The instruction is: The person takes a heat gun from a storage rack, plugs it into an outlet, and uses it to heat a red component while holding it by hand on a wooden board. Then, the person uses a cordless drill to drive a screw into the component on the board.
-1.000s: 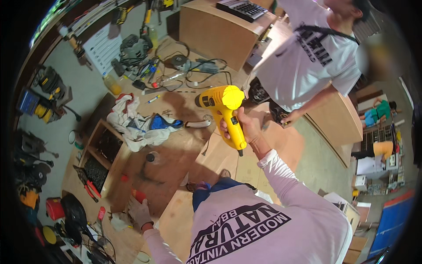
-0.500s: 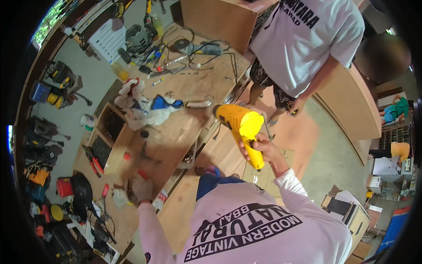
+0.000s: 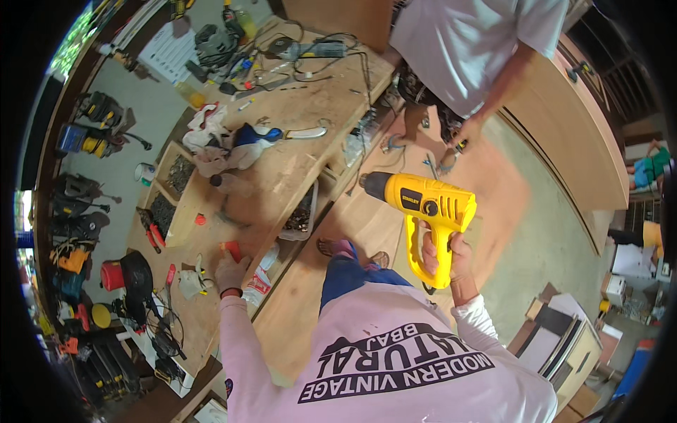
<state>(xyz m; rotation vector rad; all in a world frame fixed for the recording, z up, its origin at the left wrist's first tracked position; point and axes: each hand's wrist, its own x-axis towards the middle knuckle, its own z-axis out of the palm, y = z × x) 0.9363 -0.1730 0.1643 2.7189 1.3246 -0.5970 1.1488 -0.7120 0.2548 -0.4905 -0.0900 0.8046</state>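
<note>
A yellow heat gun [image 3: 423,201] with a dark nozzle is in my right hand [image 3: 451,254], its fingers wrapped through the looped handle. The nozzle points left toward the workbench [image 3: 282,190]. Down at the bench's near part, my left hand [image 3: 229,273] is closed around a small red piece [image 3: 231,248], whose exact kind is hard to make out. Just beyond that lies a little red cap [image 3: 200,219]. A clear bottle [image 3: 236,185] with a dark cap lies farther up the bench.
White and blue rags [image 3: 240,144] and a knife-like blade [image 3: 307,132] lie on the bench. Farther back is a corded angle grinder [image 3: 303,49]. Red-handled pliers [image 3: 151,231] rest by a wooden compartment box [image 3: 171,204]. Another person [image 3: 479,63] stands across from me.
The heat gun has turned so its side faces me and its nozzle points left, and it has moved rightward. My left hand stays at the red piece. The view has shifted.
</note>
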